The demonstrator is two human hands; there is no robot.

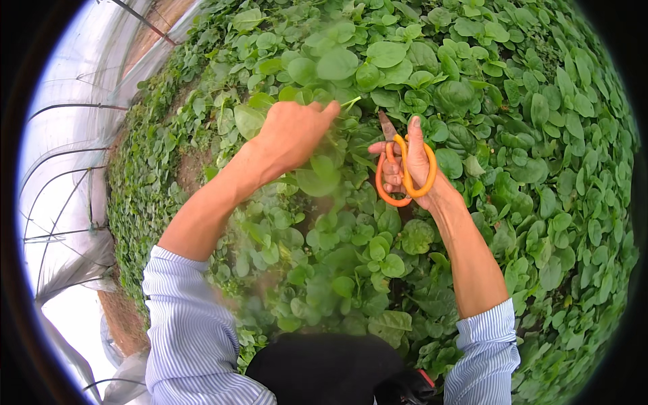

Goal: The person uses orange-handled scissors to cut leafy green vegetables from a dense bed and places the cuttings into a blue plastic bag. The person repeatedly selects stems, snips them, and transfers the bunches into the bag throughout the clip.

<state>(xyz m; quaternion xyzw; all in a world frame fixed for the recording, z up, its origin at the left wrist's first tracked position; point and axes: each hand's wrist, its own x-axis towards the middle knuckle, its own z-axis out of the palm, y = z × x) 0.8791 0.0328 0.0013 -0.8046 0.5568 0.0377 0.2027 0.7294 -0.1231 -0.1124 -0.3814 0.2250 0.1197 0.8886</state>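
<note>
My left hand (pixel 298 132) is closed around several cut leafy shoots (pixel 249 121). Their broad green leaves stick out on the left of the fist, and pale stem ends show at its right. To the right, my right hand (pixel 412 164) holds a pair of scissors (pixel 404 158) with orange-yellow loop handles. The stained blades point up and away from me, just above the leaves, and seem closed or nearly so. Beneath both hands grows a dense bed of round-leaved green plants (pixel 385 223).
Plants spread to the right and far side. Bare soil (pixel 195 169) shows through at the left. Along the left edge stands a plastic-film greenhouse wall (pixel 71 131) with thin curved metal hoops (pixel 76 105). A black item (pixel 324 364) lies close before my body.
</note>
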